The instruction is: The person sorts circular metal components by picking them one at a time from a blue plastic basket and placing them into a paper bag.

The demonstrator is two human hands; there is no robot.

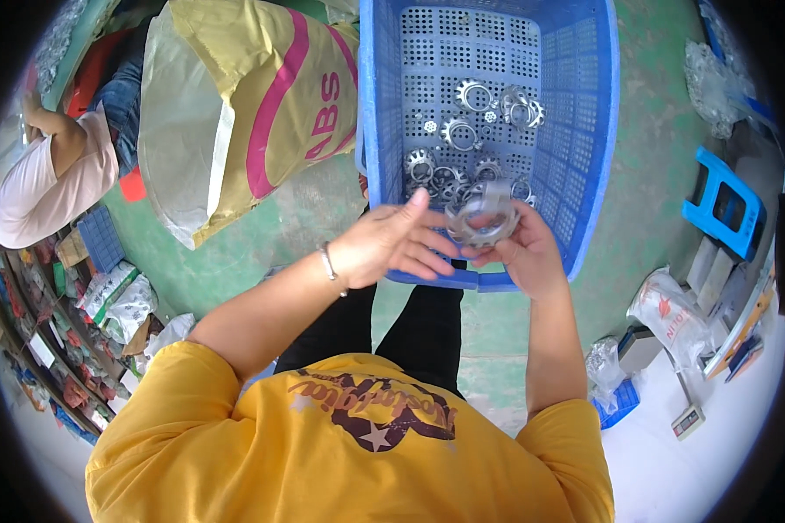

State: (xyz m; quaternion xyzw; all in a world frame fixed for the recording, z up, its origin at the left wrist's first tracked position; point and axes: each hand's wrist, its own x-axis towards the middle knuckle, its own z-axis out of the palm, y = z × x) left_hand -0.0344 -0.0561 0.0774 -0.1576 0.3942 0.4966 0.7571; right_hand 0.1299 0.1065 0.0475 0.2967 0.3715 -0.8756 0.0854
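Note:
A grey toothed plastic ring (480, 218), smeared by motion, is pinched in my right hand (535, 257) over the near end of a blue perforated crate (595, 148). My left hand (388, 244), a bracelet at its wrist, is open with the fingers stretched out beside the ring. Whether its fingertips touch the ring I cannot tell. Inside the crate lie several similar toothed rings, among them a single ring (475, 96) and a ring by the right wall (522, 112). A small round flower-shaped piece (430, 127) is there too. My hands partly hide the near pile.
A large yellow and white sack (270, 96) with pink stripes stands left of the crate. On the right are a blue plastic stool (726, 205) and a white bag (667, 309). Another person (61, 174) sits at the far left. The floor (645, 87) is green.

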